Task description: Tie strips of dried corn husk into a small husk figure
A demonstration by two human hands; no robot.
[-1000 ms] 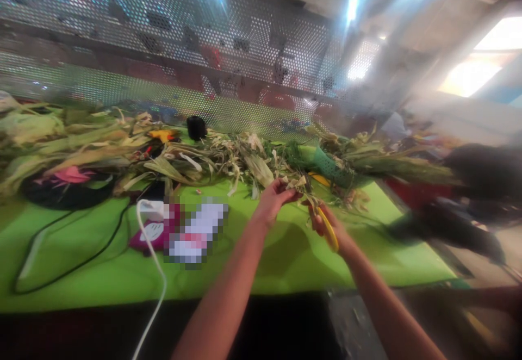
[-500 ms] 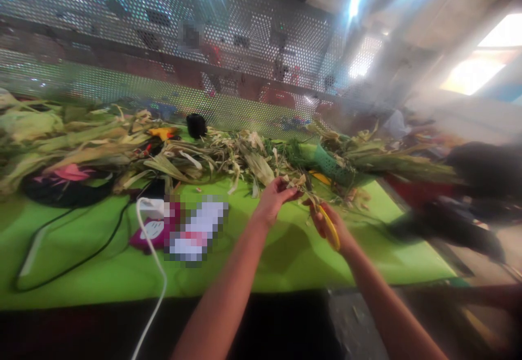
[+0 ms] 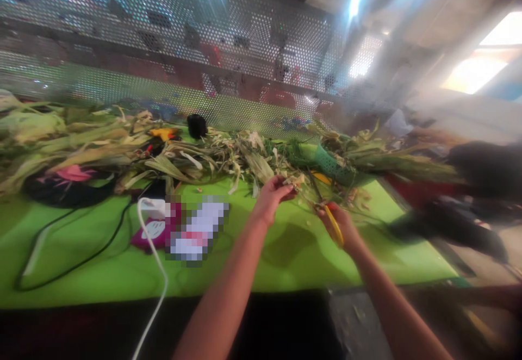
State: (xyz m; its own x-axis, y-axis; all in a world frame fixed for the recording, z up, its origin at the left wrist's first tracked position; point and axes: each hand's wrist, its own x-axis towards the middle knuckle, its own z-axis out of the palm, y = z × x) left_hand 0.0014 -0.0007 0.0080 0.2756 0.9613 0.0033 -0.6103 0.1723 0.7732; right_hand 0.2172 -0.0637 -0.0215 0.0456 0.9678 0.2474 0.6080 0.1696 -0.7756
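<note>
My left hand [image 3: 272, 197] pinches a small bunch of pale dried husk [image 3: 294, 182] above the green table [image 3: 244, 273]. In my right hand [image 3: 340, 224] is a pair of scissors with yellow handles [image 3: 334, 225]; the dark blades point up and away, just right of the bunch. Whether the blades touch the husk is too blurred to tell. Behind both hands lies a heap of dried corn husks [image 3: 259, 164], with a green perforated basket [image 3: 332, 164] and a yellow item [image 3: 322, 177] at its right.
A pixelated phone-like rectangle [image 3: 199, 229], a magenta pouch [image 3: 153, 235] and a white plug with a cable [image 3: 155, 208] lie left of my arms. A black cord [image 3: 81, 273] loops farther left. Perforated metal panels [image 3: 204, 66] rise behind. A blurred dark shape [image 3: 481, 175] is at the right.
My right hand with the scissors has shifted slightly right, away from the left hand, and more of the blades shows. The left hand has barely moved, still holding the husk.
</note>
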